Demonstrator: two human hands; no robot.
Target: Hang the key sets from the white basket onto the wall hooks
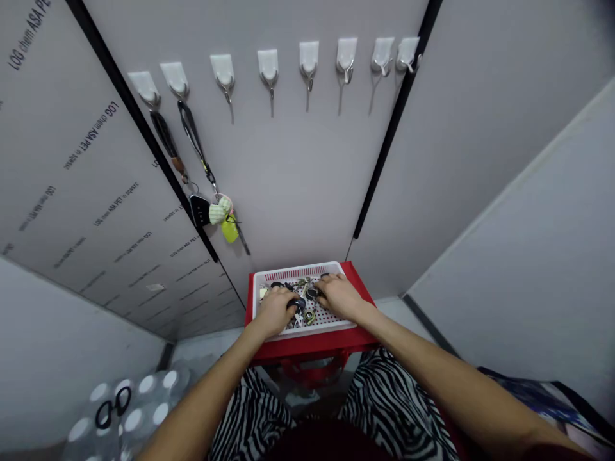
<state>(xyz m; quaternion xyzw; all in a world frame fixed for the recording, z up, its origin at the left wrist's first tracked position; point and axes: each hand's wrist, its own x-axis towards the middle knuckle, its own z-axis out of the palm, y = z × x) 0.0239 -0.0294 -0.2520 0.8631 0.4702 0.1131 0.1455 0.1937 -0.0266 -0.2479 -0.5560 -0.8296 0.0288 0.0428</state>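
Note:
A white perforated basket point(300, 269) sits on a small red stool point(307, 347) against the wall. It holds several keys and key fobs point(307, 306). My left hand point(275, 310) reaches into the basket's left side with fingers curled on a dark key fob. My right hand point(339, 295) lies over the right side, fingers bent down among the keys; what they hold is hidden.
A row of several white adhesive hooks point(268, 66) runs across the wall above. The two leftmost carry hanging key straps point(195, 137) with fobs and a yellow tag point(229, 228). My legs in zebra-striped trousers point(254, 416) are below the stool.

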